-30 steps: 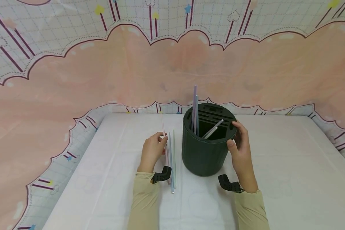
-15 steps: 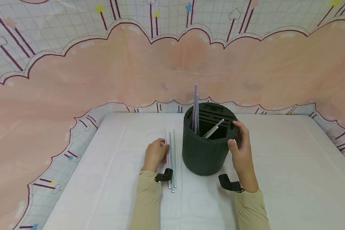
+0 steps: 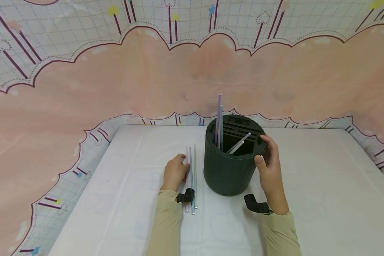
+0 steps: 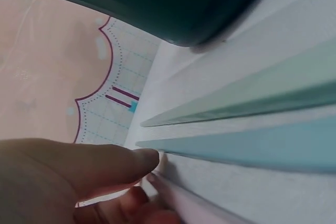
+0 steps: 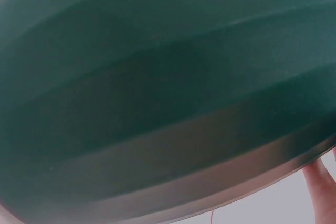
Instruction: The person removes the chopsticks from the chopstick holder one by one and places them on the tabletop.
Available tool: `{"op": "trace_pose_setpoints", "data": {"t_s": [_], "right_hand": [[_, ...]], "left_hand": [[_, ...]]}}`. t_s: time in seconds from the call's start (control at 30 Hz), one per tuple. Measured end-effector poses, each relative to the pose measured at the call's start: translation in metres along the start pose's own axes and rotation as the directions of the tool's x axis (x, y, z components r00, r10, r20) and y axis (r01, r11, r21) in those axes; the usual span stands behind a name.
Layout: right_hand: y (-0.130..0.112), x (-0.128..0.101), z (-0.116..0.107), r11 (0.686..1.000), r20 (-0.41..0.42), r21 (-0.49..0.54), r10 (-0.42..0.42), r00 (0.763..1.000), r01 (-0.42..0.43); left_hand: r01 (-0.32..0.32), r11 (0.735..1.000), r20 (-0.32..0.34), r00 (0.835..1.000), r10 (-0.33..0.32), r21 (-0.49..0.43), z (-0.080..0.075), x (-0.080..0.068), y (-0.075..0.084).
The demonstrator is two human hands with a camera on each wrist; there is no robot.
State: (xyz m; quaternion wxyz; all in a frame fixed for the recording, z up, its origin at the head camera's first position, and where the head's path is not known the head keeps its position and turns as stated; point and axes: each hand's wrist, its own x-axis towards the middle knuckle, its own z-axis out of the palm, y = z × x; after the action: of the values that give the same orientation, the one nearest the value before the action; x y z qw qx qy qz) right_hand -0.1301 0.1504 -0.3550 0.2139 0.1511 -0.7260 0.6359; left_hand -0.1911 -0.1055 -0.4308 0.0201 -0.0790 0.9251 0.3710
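The dark green ribbed plastic holder [image 3: 230,167] is gripped at its 3 o'clock rim by the right hand [image 3: 268,170]. At 9 o'clock, pale thin plastic straws [image 3: 192,177] lie on the white desk [image 3: 307,199] — the left hand [image 3: 175,172] pinches the pink one; it is best lifted singly — upright.

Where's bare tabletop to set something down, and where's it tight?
Bare white tabletop runs right of the right hand to the edge, and left of the left hand. Behind the dark green holder is bare too. Crowded: the narrow strip between left hand and holder, filled by three straws.
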Motion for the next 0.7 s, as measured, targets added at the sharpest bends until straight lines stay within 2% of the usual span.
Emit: {"op": "trace_pose_setpoints", "data": {"t_s": [0.2,0.37,0.53,0.7], "right_hand": [[-0.002,-0.001,0.001,1.0,0.003,0.007,-0.003,1.0,0.003],[-0.001,-0.003,0.002,1.0,0.001,0.009,-0.003,1.0,0.003],[-0.001,-0.004,0.003,1.0,-0.001,0.009,-0.006,1.0,0.006],[0.002,-0.006,0.003,1.0,-0.005,0.007,-0.006,1.0,0.006]], "left_hand": [[-0.002,0.998,-0.022,1.0,0.003,0.057,-0.007,0.0,0.003],[-0.118,0.993,-0.03,0.993,0.118,0.007,-0.018,-0.001,0.011],[-0.257,0.965,-0.1,0.963,0.252,-0.043,-0.031,-0.011,0.027],[-0.367,0.93,-0.201,0.914,0.353,-0.035,-0.045,-0.022,0.045]]}}
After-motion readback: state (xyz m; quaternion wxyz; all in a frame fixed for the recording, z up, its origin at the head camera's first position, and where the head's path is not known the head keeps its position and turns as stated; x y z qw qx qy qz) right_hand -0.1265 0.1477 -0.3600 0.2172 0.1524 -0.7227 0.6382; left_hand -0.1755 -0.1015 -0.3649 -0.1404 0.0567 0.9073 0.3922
